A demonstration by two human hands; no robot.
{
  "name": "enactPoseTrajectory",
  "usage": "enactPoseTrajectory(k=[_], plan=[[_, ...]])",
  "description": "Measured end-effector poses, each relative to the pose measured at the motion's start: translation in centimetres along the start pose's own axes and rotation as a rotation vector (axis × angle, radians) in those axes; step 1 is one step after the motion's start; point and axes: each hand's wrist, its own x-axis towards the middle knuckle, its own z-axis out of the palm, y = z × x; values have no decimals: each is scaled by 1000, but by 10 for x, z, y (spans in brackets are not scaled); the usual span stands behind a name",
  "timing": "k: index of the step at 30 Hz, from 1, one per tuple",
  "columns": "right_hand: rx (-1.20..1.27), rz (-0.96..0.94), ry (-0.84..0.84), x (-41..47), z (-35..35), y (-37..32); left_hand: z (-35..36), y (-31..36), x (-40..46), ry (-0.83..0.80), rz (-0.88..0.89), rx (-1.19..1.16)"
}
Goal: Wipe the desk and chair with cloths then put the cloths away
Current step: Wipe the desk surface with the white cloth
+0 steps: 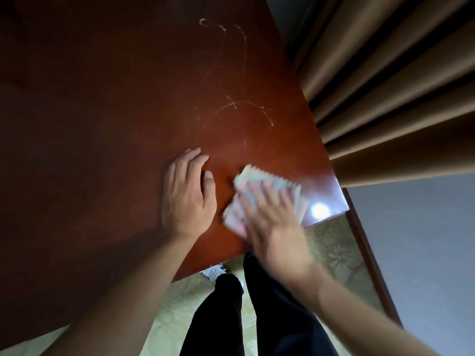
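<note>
A dark red-brown wooden desk (115,111) fills most of the head view. Pale streaks of dust or residue (241,106) curl across its right half. My right hand (275,227) presses a pale folded cloth (259,183) flat on the desk near the front right corner, fingers spread and blurred by motion. My left hand (187,194) rests flat on the desk just left of the cloth, fingers straight, holding nothing. No chair is in view.
Brown curtains (390,86) hang close along the desk's right edge. A light reflection (320,210) glares on the desk corner. Below the front edge are patterned green flooring (331,253), my dark trousers and a shoe (214,272). A wall with wooden skirting (370,265) runs at right.
</note>
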Motion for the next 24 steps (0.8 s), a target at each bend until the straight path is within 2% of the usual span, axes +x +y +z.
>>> enactPoseTrajectory(k=[2, 5, 6, 7, 9, 10, 12, 15, 17, 21, 24], plan=[[35, -128, -58, -26, 3, -18, 0, 1, 0, -11, -18, -4], [-19, -369, -167, -9, -9, 15, 0, 1, 0, -13, -24, -12], [-33, -417, -157, 10, -10, 31, -1, 0, 0, -12, -23, -13], [-28, -397, -135, 33, -12, 46, -1, 0, -1, -11, -29, -16], [-20, -207, -61, 83, -14, 64, -3, 1, -1, -3, -50, -33], [-13, -102, -23, 99, -13, 62, -4, 2, -1, 1, -65, -49], [23, -27, 15, 104, -1, 33, -7, 3, -2, 0, -80, -103], [124, -142, -58, 56, 17, -42, -13, 0, -6, -5, -51, -177], [183, -170, -70, 35, 21, -62, -17, -5, -9, -39, -4, -188], [99, -398, -134, 84, 16, -16, -20, -17, -9, -38, -13, -152], [50, -235, -65, 159, 8, 20, -20, -17, -4, 12, -123, -134]])
